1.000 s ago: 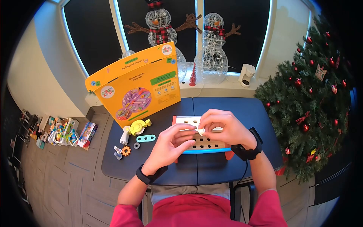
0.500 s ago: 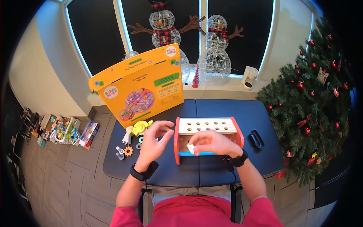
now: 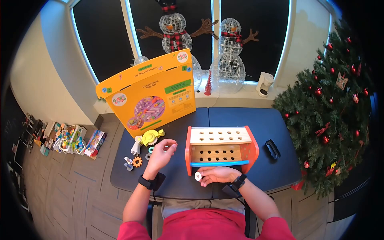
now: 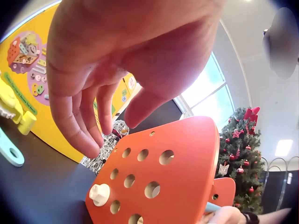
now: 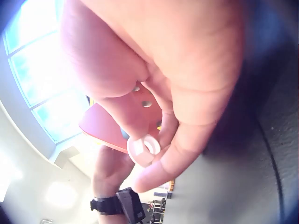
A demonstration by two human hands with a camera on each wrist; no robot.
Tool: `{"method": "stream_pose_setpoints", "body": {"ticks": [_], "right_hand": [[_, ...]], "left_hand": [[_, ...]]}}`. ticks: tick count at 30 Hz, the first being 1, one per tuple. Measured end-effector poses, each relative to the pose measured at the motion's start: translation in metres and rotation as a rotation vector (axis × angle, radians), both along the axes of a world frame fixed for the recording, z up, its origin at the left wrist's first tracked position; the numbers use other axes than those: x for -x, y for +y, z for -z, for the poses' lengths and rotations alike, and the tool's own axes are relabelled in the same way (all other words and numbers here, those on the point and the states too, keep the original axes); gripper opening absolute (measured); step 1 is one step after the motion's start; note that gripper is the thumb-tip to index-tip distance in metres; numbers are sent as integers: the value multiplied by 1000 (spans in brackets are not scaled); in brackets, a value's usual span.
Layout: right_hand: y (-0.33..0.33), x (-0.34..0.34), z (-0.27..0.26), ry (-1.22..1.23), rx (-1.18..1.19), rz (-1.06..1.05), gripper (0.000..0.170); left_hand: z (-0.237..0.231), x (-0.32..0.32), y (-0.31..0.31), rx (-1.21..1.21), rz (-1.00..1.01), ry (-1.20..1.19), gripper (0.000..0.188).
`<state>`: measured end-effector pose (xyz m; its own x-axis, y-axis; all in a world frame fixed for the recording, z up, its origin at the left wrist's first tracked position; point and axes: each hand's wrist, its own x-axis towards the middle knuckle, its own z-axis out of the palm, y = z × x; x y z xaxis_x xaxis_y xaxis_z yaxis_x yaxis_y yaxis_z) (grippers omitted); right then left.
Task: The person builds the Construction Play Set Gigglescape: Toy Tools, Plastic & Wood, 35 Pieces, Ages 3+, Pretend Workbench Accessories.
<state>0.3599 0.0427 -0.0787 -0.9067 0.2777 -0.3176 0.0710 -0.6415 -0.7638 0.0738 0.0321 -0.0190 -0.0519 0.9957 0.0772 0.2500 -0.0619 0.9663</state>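
Between thumb and fingertips, my right hand (image 3: 219,175) pinches a white toy nut (image 5: 136,152), a round ring with a hole, just in front of the toy workbench. My left hand (image 3: 161,157) holds nothing; its fingers hang loosely bent, left of the workbench. The wooden toy workbench (image 3: 219,140) has a pale perforated top, a lower perforated board, red-orange side panels and a blue front bar (image 3: 220,163). In the left wrist view, a white bolt or nut (image 4: 99,194) sits at a low corner of the orange side panel (image 4: 182,140), below my left fingers.
Left on the dark table lie a yellow toy saw-like piece (image 3: 150,137), a white-grey piece (image 3: 136,145), an orange gear (image 3: 137,161) and grey screws (image 3: 128,163). A yellow box (image 3: 160,104) stands behind them. A black strap (image 3: 273,149) lies at the right.
My hands have parted from over the workbench. The right hand has carried the white nut down toward the table's front edge; the left has drawn back to the left.
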Motion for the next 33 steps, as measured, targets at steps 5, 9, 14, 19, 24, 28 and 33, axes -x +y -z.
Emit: {"method": "stream_pose_setpoints", "body": {"ticks": [5, 9, 14, 19, 24, 28, 33], "right_hand": [[2, 11, 17, 7, -77, 286, 21], [2, 19, 15, -1, -165, 434, 22], [10, 28, 23, 106, -157, 622, 25], [29, 38, 38, 23, -467, 828, 30], [42, 42, 47, 50, -564, 885, 27], [56, 42, 50, -130, -845, 904, 25], [72, 44, 48, -129, -874, 844, 25]], "left_hand": [[13, 0, 7, 190, 82, 132, 26], [30, -8, 13, 205, 147, 140, 38], [32, -19, 16, 297, 266, -70, 48], [19, -28, 11, 368, 284, -94, 52], [9, -32, 7, 401, 280, -107, 52], [8, -32, 7, 407, 283, -145, 53], [6, -33, 8, 427, 283, -151, 56]]}}
